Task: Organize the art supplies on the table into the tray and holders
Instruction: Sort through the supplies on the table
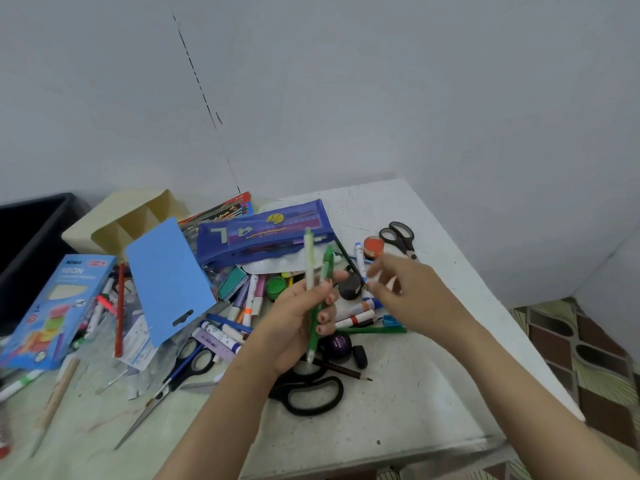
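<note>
- Two pens, a green pen (325, 268) and a pale pen (309, 258), stand upright in the left grip (298, 323), whose fingers curl round both barrels above the middle of the pile.
- Right grip (412, 296) hovers just right of the pens, over the markers (356, 315). Blur hides its fingertips, so whether it pinches anything cannot be told.
- Step in hand, as judged: gathering loose pens into a bundle. The next move calls for carrying them far left to the cream holder (131, 220), just beside the black tray (34, 230).
- Tabletop (433, 393): pale, speckled, crowded with scissors (311, 396), a blue pencil case (266, 233) and a marker box (52, 306). Grey walls stand behind, and a patterned floor (571, 348) shows at right.
</note>
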`<action>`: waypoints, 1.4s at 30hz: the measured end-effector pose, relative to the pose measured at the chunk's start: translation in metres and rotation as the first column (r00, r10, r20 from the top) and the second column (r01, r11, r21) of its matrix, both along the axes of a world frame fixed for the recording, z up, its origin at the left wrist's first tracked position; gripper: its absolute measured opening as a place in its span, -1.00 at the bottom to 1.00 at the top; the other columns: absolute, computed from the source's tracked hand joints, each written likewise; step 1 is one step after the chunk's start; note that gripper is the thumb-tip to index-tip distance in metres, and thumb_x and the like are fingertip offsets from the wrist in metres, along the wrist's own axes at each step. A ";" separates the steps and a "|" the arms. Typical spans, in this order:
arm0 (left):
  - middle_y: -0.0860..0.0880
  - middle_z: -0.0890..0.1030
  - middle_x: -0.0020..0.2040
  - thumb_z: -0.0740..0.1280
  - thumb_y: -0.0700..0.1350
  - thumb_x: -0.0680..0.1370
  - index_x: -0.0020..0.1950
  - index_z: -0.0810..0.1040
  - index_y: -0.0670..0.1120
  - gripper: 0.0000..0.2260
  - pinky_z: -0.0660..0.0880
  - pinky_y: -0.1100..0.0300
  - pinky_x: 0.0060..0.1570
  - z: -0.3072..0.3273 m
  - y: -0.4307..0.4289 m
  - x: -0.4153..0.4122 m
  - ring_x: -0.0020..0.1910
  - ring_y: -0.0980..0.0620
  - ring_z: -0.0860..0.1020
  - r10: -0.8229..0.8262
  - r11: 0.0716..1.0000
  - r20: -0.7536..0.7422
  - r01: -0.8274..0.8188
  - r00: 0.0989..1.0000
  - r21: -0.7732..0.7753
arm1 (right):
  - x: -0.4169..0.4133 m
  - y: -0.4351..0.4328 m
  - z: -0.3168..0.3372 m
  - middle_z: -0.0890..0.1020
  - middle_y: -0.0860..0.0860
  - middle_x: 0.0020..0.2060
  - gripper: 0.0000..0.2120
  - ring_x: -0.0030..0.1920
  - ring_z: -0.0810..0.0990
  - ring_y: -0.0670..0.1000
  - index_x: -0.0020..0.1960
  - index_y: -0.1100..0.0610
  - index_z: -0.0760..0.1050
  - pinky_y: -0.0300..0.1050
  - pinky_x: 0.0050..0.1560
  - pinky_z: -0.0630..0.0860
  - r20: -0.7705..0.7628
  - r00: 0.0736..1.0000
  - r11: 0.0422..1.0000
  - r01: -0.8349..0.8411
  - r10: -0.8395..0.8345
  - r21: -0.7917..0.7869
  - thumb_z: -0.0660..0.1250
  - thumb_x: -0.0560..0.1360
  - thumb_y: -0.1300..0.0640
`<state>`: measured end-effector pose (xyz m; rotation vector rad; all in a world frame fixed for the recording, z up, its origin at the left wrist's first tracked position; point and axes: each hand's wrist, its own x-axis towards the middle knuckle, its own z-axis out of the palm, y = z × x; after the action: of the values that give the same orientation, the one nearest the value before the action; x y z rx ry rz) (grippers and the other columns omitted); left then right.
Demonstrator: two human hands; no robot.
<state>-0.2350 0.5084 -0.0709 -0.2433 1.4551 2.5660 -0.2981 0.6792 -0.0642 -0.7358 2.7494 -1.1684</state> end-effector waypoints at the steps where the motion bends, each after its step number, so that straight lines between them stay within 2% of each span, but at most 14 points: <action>1: -0.01 0.43 -0.35 0.24 -0.18 0.44 0.10 0.53 -0.22 -0.73 0.33 0.34 -0.56 -0.002 -0.003 0.000 -0.50 0.15 0.34 0.043 0.999 0.008 -0.043 0.999 0.016 | 0.000 0.004 -0.004 0.53 -0.07 -0.13 -0.94 -0.16 0.50 -0.13 -0.02 -0.01 0.49 -0.23 -0.14 0.45 -0.025 0.999 0.986 -0.021 0.026 0.168 0.26 0.54 0.05; 2: -0.02 0.47 -0.33 0.24 -0.18 0.45 0.11 0.54 -0.20 -0.73 0.37 0.32 -0.54 -0.004 -0.006 0.000 -0.48 0.14 0.39 0.074 0.997 0.013 -0.075 0.997 0.034 | 0.001 0.007 -0.009 0.52 -0.05 -0.09 -0.90 -0.10 0.49 -0.08 0.01 -0.02 0.52 -0.19 -0.10 0.45 -0.029 0.998 0.955 -0.037 0.047 0.293 0.26 0.54 0.03; 4: -0.06 0.60 -0.22 0.21 -0.19 0.49 0.14 0.55 -0.18 -0.74 0.52 0.25 -0.44 -0.007 -0.011 0.001 -0.39 0.09 0.54 0.121 0.990 0.035 -0.123 0.992 0.069 | 0.004 0.011 -0.016 0.49 -0.04 -0.03 -0.84 -0.03 0.45 -0.05 0.08 -0.02 0.55 -0.20 -0.07 0.41 -0.006 0.998 0.916 -0.050 0.057 0.398 0.27 0.53 0.02; 8: -0.16 0.66 0.03 0.09 -0.21 0.61 0.14 0.54 -0.18 -0.75 0.62 0.05 -0.11 -0.009 -0.014 0.003 -0.09 -0.03 0.67 0.179 0.967 0.080 -0.190 0.981 0.171 | 0.007 0.015 -0.020 0.48 -0.07 0.01 -0.87 0.00 0.43 -0.07 0.07 -0.03 0.53 -0.21 0.01 0.41 0.042 0.998 0.930 -0.055 0.043 0.364 0.30 0.53 0.04; 11: -0.15 0.65 0.08 0.12 -0.29 0.58 0.12 0.54 -0.20 -0.77 0.58 0.05 -0.03 -0.005 -0.010 0.002 -0.05 -0.02 0.66 0.208 0.954 0.114 -0.228 0.971 0.197 | 0.007 0.018 -0.020 0.54 -0.10 -0.04 -0.93 -0.08 0.45 -0.13 -0.01 -0.03 0.47 -0.24 -0.06 0.41 0.056 0.998 0.947 -0.057 0.041 0.315 0.32 0.52 0.05; 14: -0.13 0.66 0.06 0.15 -0.34 0.55 0.11 0.54 -0.23 -0.77 0.60 0.10 -0.05 -0.004 -0.005 0.001 -0.05 0.02 0.66 0.235 0.945 0.146 -0.261 0.961 0.198 | 0.010 0.014 -0.014 0.57 -0.16 -0.23 -0.94 -0.25 0.46 -0.23 -0.15 -0.04 0.50 -0.38 -0.25 0.35 0.055 0.998 0.997 -0.029 0.025 0.073 0.37 0.48 0.06; 17: -0.18 0.65 0.05 0.13 -0.32 0.57 0.15 0.52 -0.24 -0.76 0.60 0.06 -0.04 -0.004 0.001 0.000 -0.03 -0.04 0.66 0.202 0.942 0.186 -0.242 0.962 0.231 | 0.016 0.001 -0.001 0.58 -0.16 -0.31 -0.90 -0.32 0.45 -0.23 -0.23 -0.01 0.54 -0.40 -0.27 0.38 0.072 0.997 0.969 0.008 0.010 -0.245 0.42 0.43 0.12; 20: -0.23 0.60 0.15 0.13 -0.25 0.58 0.20 0.50 -0.24 -0.75 0.58 0.01 0.02 -0.001 0.009 0.001 0.09 -0.11 0.62 0.120 0.955 0.190 -0.166 0.974 0.245 | 0.017 -0.016 0.008 0.53 -0.18 -0.35 -0.89 -0.28 0.44 -0.28 -0.25 -0.01 0.55 -0.44 -0.25 0.34 -0.011 0.999 0.938 0.046 -0.053 -0.345 0.43 0.42 0.13; 24: -0.25 0.58 0.18 0.20 -0.20 0.51 0.20 0.52 -0.24 -0.70 0.60 0.01 -0.01 0.007 0.018 0.002 0.02 -0.10 0.64 0.068 0.945 0.196 -0.126 0.978 0.303 | 0.014 -0.031 0.002 0.49 -0.09 -0.19 -0.94 -0.14 0.44 -0.26 -0.14 -0.02 0.59 -0.50 -0.18 0.29 -0.136 0.984 0.967 0.079 -0.115 -0.244 0.37 0.46 0.02; 28: -0.24 0.65 -0.01 0.13 -0.24 0.60 0.11 0.54 -0.26 -0.77 0.63 0.10 -0.19 0.006 0.014 0.001 -0.15 -0.08 0.68 0.151 0.917 0.239 -0.226 0.959 0.328 | 0.020 -0.022 -0.002 0.49 -0.13 -0.29 -0.92 -0.21 0.45 -0.16 -0.14 0.03 0.49 -0.41 -0.23 0.32 -0.219 0.966 0.960 0.077 -0.138 -0.268 0.29 0.50 0.18; 33: -0.23 0.65 0.00 0.14 -0.23 0.59 0.16 0.51 -0.29 -0.76 0.60 0.05 -0.12 0.004 0.003 0.004 -0.13 -0.10 0.67 0.218 0.916 0.240 -0.283 0.946 0.284 | 0.039 -0.004 -0.014 0.55 -0.10 -0.25 -0.89 -0.25 0.48 -0.15 -0.15 -0.04 0.45 -0.18 -0.24 0.42 0.045 0.994 0.981 -0.105 0.099 0.161 0.35 0.44 -0.03; 36: -0.25 0.64 0.04 0.15 -0.22 0.58 0.10 0.54 -0.28 -0.77 0.59 0.02 -0.09 0.004 0.001 0.006 -0.10 -0.13 0.67 0.235 0.921 0.232 -0.292 0.944 0.258 | 0.048 -0.003 -0.019 0.58 -0.09 -0.17 -0.82 -0.15 0.51 -0.11 -0.04 -0.03 0.45 -0.17 -0.15 0.46 0.102 0.986 0.952 -0.155 0.133 0.265 0.36 0.43 -0.07; 39: -0.24 0.64 0.05 0.11 -0.23 0.61 0.12 0.53 -0.26 -0.76 0.58 0.02 -0.07 0.001 0.001 0.007 -0.09 -0.12 0.67 0.251 0.923 0.231 -0.305 0.940 0.236 | 0.046 -0.004 -0.020 0.60 -0.05 -0.25 -0.88 -0.28 0.51 -0.12 -0.01 -0.03 0.47 -0.17 -0.21 0.47 0.073 0.992 0.981 -0.112 0.102 0.160 0.33 0.45 0.08; 42: -0.22 0.65 0.03 0.10 -0.24 0.62 0.12 0.54 -0.24 -0.76 0.59 0.04 -0.07 -0.001 0.001 0.008 -0.09 -0.10 0.67 0.259 0.934 0.226 -0.303 0.939 0.188 | 0.043 -0.007 -0.014 0.57 -0.06 -0.35 -0.81 -0.40 0.47 -0.12 -0.04 -0.04 0.51 -0.30 -0.34 0.42 0.063 0.998 0.982 0.030 -0.019 -0.189 0.34 0.43 0.23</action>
<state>-0.2267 0.5095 -0.0718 -0.7003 1.1243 2.7996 -0.2553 0.6724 -0.0781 -0.6719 2.6304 -1.4485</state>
